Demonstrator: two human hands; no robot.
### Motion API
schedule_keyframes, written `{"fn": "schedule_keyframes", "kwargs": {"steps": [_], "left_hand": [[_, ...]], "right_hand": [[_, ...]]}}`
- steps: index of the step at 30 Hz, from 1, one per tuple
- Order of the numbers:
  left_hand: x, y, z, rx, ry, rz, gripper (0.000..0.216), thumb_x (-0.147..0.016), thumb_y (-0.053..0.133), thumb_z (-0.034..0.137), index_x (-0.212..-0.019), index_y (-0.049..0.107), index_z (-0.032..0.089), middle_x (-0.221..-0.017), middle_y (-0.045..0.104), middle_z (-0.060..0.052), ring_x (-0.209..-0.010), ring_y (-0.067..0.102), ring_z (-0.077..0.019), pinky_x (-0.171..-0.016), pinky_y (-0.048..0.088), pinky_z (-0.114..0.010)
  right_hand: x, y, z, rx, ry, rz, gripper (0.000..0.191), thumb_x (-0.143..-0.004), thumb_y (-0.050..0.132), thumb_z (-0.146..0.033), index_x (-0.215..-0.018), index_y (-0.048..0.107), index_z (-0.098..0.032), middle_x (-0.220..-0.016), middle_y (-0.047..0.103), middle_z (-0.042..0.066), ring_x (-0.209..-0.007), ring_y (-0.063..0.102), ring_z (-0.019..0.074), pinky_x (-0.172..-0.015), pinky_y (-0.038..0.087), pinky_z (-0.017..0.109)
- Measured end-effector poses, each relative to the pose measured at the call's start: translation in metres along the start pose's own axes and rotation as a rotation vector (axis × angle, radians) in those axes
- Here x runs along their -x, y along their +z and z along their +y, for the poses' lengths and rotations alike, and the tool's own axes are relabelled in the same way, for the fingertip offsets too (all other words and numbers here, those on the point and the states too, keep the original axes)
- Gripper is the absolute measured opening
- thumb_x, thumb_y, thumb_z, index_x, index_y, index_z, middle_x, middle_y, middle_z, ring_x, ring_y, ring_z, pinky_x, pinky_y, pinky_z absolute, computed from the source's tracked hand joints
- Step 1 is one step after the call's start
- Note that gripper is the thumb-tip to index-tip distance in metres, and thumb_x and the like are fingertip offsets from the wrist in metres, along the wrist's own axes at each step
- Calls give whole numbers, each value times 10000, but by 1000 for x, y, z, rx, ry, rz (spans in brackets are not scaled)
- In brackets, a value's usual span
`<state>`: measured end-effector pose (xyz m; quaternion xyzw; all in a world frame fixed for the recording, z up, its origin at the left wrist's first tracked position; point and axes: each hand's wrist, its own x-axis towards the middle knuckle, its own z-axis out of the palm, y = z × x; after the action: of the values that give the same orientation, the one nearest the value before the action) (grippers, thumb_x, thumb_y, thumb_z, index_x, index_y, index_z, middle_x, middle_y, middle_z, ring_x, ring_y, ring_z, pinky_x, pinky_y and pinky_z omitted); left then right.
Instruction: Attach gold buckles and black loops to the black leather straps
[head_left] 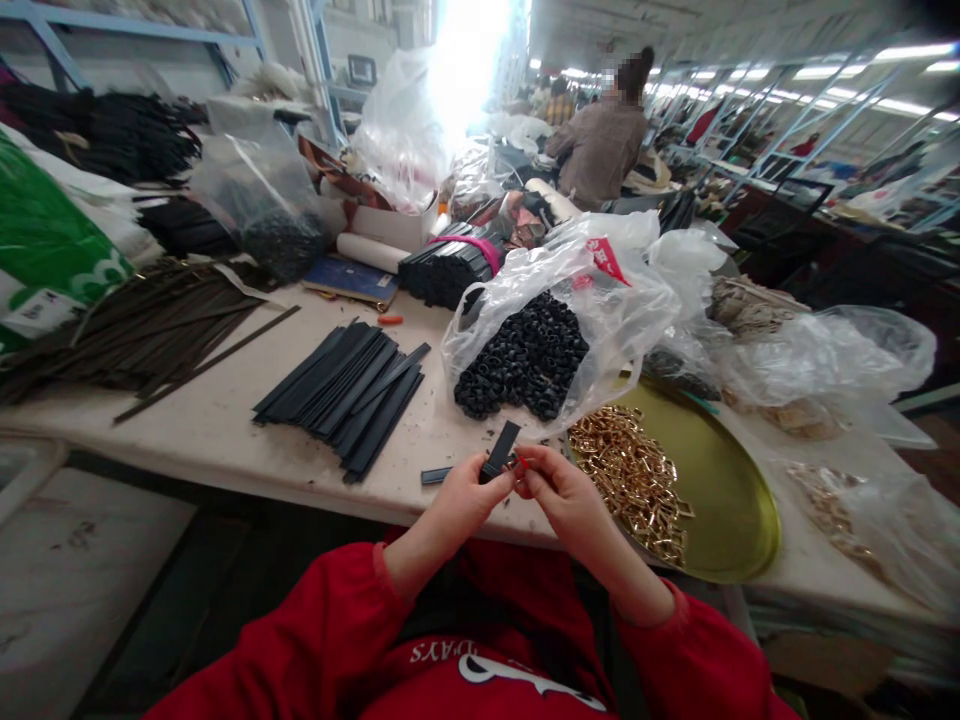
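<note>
My left hand [474, 494] pinches a short black strap [502, 446] that points up and away from me. Close against it, my right hand [561, 488] has its fingers closed on a small red piece [521, 458], too small to name. The fingertips of both hands nearly meet at the strap's near end. Just left of them, a short black strip [435, 476] lies on the table. Beyond the hands, a clear plastic bag [471, 345] lies open around many small black loops [525, 360]. Flat black strips [337, 395] are heaped to the left.
At the right, a gold round tray [739, 500] carries gold metal buckles [630, 475]. Long dark strips [142, 330] cover the table's left side. Behind are a blue notebook [352, 279] and a bundle of black strips [446, 268]. Another person [604, 145] sits farther back.
</note>
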<state>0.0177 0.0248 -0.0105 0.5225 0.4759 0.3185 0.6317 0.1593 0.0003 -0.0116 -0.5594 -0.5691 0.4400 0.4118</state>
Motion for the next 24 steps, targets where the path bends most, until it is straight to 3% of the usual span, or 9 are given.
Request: {"fn": "schedule_keyframes", "kwargs": {"steps": [2,4,7,10,12,14,18,24], "left_hand": [[2,-4,1,-147,79,14,252,-733,548,369,-794,568,125,-665,558,-2,-601,484,-116,-556,365,-210],[3,-6,2,-294,122,-19,194,-742,525,312,-798,579,134,-690,592,-17,-640,520,-145,-578,383,-226],[6,-7,6,-498,178,-97,142,-730,510,243,-808,598,163,-743,629,-35,-693,557,-183,-617,394,-249],[9,-12,9,-586,172,-105,184,-747,518,305,-857,593,177,-780,634,-39,-713,563,-196,-632,392,-256],[11,-18,10,-576,159,-76,246,-797,461,381,-876,574,177,-766,619,-28,-696,553,-182,-622,386,-249],[14,-23,8,-557,158,-57,292,-848,370,395,-867,563,177,-742,600,-14,-682,541,-164,-620,379,-239],[22,-22,-1,-586,135,-70,282,-867,340,343,-821,563,177,-705,591,-6,-654,536,-154,-593,363,-231],[24,-5,-12,-673,184,-37,260,-870,359,301,-863,592,186,-777,644,-34,-703,580,-173,-627,379,-240]], "right_hand": [[-2,1,3,-210,121,-65,207,-768,529,-304,-948,553,-204,-702,599,-4,-583,556,125,-585,479,281],[-1,4,5,-275,188,-114,183,-734,558,-290,-895,564,-202,-667,584,-19,-574,550,123,-588,479,283],[4,11,4,-267,197,-159,156,-681,582,-196,-833,608,-212,-746,622,-12,-720,585,153,-733,478,313],[9,15,0,-443,264,-205,206,-654,617,-178,-854,621,-224,-828,645,-18,-830,598,164,-831,455,323],[9,15,1,-601,367,-156,187,-654,655,-228,-835,615,-205,-809,651,-14,-782,617,144,-801,474,310],[7,13,3,-715,441,-22,190,-647,684,-258,-806,610,-185,-801,661,-2,-737,630,122,-768,490,280],[1,9,9,-931,447,235,248,-613,715,-209,-832,599,-210,-854,682,0,-769,643,109,-744,503,237],[7,23,7,-1066,485,238,261,-623,720,-261,-853,598,-240,-872,697,-5,-821,643,145,-746,504,278]]}}
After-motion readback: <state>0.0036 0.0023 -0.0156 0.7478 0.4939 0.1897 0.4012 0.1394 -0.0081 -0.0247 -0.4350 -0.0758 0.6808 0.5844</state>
